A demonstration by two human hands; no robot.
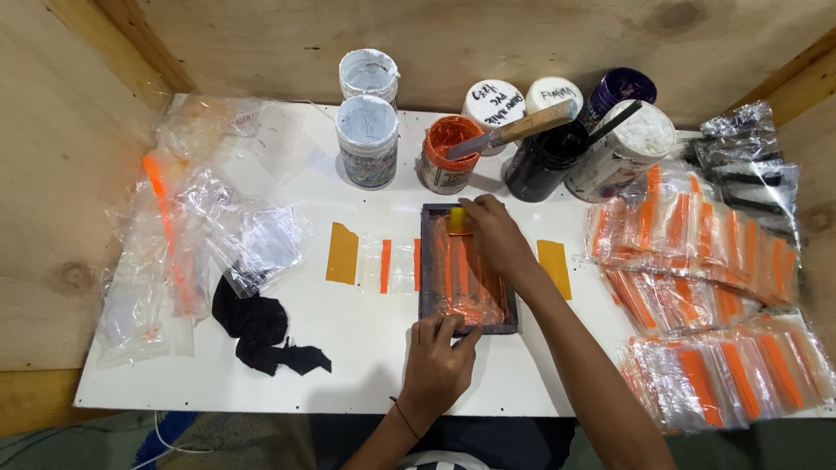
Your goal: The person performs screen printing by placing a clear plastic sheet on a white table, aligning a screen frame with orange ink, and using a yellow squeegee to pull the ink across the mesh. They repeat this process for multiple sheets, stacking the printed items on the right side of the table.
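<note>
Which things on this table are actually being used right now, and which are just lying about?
In use:
- small dark printing frame
- yellow squeegee in the right hand
- left hand steadying the frame
- orange ink pot

Lying about:
- black rag
- two white tubs
- printed bag stacks

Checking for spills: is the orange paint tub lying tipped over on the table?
No, the orange paint tub stands upright and open, a wooden-handled spatula resting across it.
</note>
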